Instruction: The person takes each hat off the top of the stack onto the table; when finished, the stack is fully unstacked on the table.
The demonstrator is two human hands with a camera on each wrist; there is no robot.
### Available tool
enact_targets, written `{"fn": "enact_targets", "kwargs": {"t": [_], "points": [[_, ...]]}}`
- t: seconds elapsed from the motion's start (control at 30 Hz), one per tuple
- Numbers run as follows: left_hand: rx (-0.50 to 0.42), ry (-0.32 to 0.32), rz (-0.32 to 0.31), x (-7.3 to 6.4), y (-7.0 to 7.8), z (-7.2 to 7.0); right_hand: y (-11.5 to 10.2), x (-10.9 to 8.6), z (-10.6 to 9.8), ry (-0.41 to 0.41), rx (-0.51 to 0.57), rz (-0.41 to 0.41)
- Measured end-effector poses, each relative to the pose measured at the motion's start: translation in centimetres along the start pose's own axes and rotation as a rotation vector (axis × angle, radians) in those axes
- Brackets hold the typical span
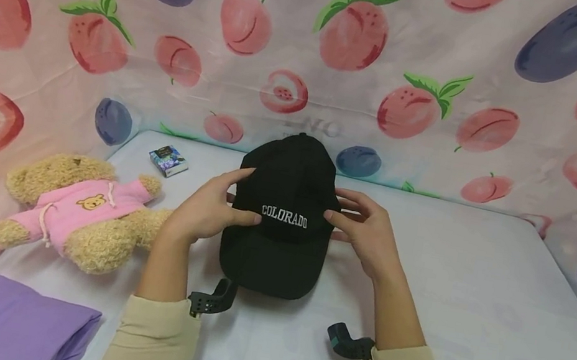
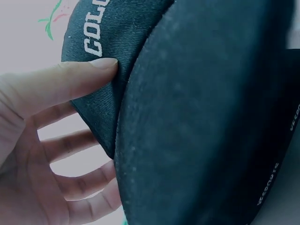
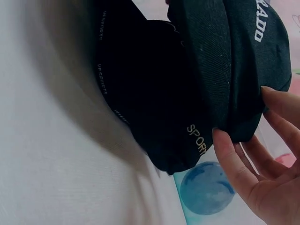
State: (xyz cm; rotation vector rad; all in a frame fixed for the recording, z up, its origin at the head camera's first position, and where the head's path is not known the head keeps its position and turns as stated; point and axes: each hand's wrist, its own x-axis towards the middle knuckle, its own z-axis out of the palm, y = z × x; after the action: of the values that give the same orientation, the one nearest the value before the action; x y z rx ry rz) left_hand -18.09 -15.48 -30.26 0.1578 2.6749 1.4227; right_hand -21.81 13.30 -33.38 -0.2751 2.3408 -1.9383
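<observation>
A black baseball cap with white "COLORADO" lettering faces me above the white table, its brim pointing down toward me. My left hand holds the cap's left side; in the left wrist view the thumb presses the front panel beside the lettering, the other fingers behind the edge. On the opposite side my right hand pinches the cap's edge between thumb and fingers. The right wrist view shows the cap's dark inside, with "SPORT" stitched on the back part. Shadow hides most of the interior.
To the left lies a teddy bear in a pink top, with a small blue patterned box behind it. Folded purple cloth occupies the near left corner. A fruit-print curtain encloses the table.
</observation>
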Motion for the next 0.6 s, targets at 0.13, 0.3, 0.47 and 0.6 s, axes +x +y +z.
{"fn": "enact_targets", "kwargs": {"t": [0.13,0.3,0.47,0.6], "points": [[0.011,0.018,0.02,0.0,0.5,0.2,-0.3,-0.1,-0.2,0.026,-0.011,0.004],[0.006,0.023,0.029,0.0,0.9,0.4,-0.5,-0.2,-0.4,0.048,-0.027,0.014],[0.011,0.025,0.044,0.0,1.1,0.6,-0.7,-0.3,-0.7,0.056,-0.021,0.017],[0.018,0.026,0.049,0.0,1.3,0.8,-0.8,-0.3,-0.9,0.053,-0.006,0.019]]}}
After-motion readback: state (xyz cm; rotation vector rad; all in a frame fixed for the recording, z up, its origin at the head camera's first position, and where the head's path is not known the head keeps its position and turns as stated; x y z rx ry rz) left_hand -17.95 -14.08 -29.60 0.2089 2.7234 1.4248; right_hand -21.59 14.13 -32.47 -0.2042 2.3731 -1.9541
